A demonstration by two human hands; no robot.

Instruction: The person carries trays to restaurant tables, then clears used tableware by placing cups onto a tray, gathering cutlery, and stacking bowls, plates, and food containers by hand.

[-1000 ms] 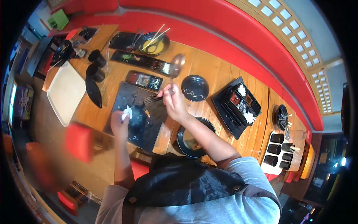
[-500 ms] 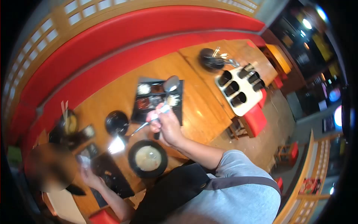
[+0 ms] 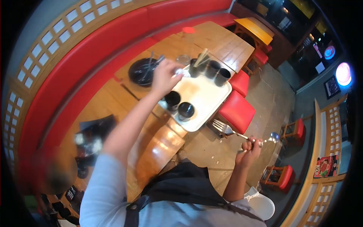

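My left hand reaches over the near left part of a white tray. Pinched in its fingers is a small crumpled white piece that looks like a paper napkin. My right hand is out to the right, above the floor, closed round a fork and a spoon. Two black cups stand on the tray's near side. Several more line its far side, one black cup holding wooden chopsticks.
A dark bowl with utensils sits left of the tray on the wooden table. A blurred black condiment tray lies further left. Red stools stand beside the table; a red bench runs behind it. Another person is at the lower left.
My view has swung right towards the white tray. My left hand has come from the dishes to over the tray with the white piece; my right hand has moved off the table with the fork and spoon.
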